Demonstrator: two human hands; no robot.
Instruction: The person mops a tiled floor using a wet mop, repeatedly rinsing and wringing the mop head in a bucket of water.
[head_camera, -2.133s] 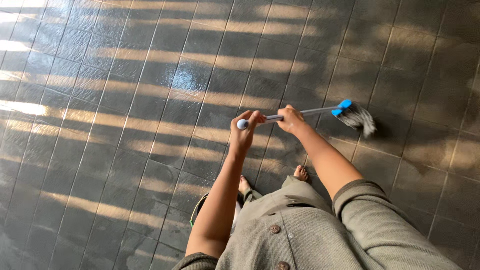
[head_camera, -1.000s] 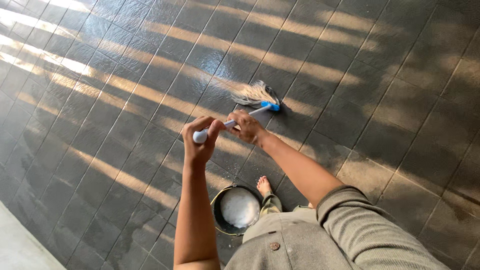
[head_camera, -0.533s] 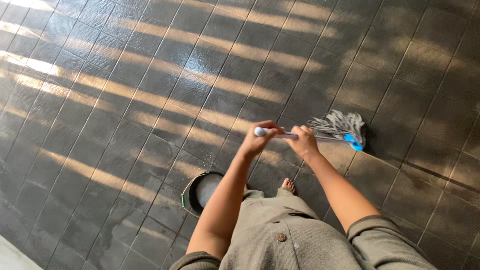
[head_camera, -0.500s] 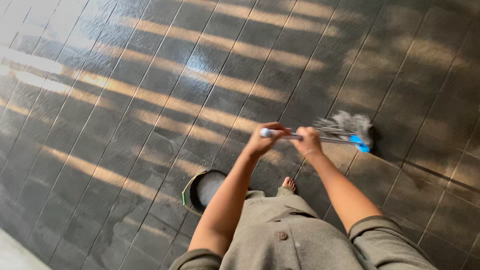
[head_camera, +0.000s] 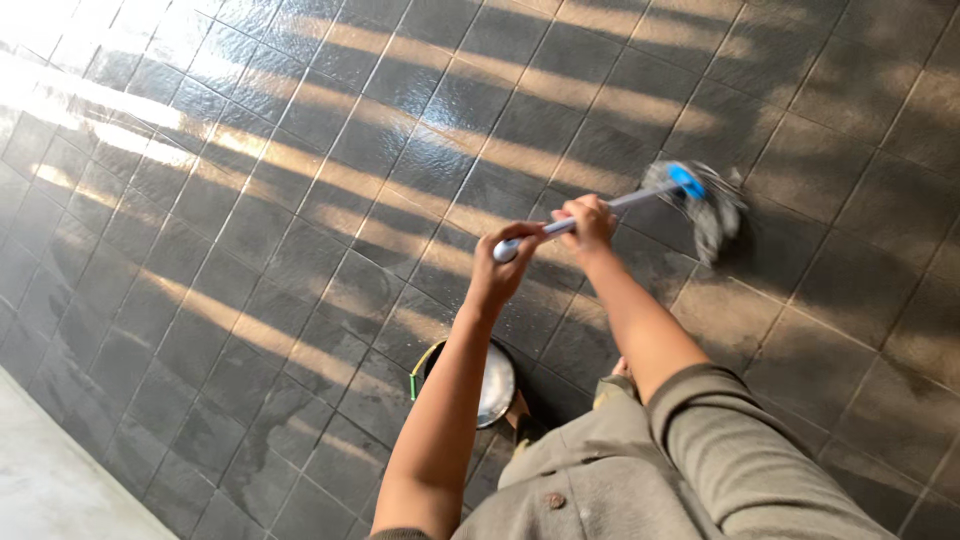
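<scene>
I hold a mop with a pale metal handle (head_camera: 640, 199) and a blue collar above its grey string head (head_camera: 712, 205). My left hand (head_camera: 505, 268) grips the handle's near end, just below the rounded tip. My right hand (head_camera: 588, 222) is closed around the handle a little further along. The mop head rests on the dark wet floor tiles (head_camera: 330, 200), to the upper right of my hands.
A round bucket (head_camera: 492, 385) with a green rim and pale water inside stands on the tiles by my foot, partly hidden by my left forearm. A lighter strip of floor (head_camera: 50, 480) runs along the lower left corner. Bands of sunlight cross the tiles.
The mop head has swung across the tiles from side to side and now lies up and to the right. Both hands have kept their grip on the handle.
</scene>
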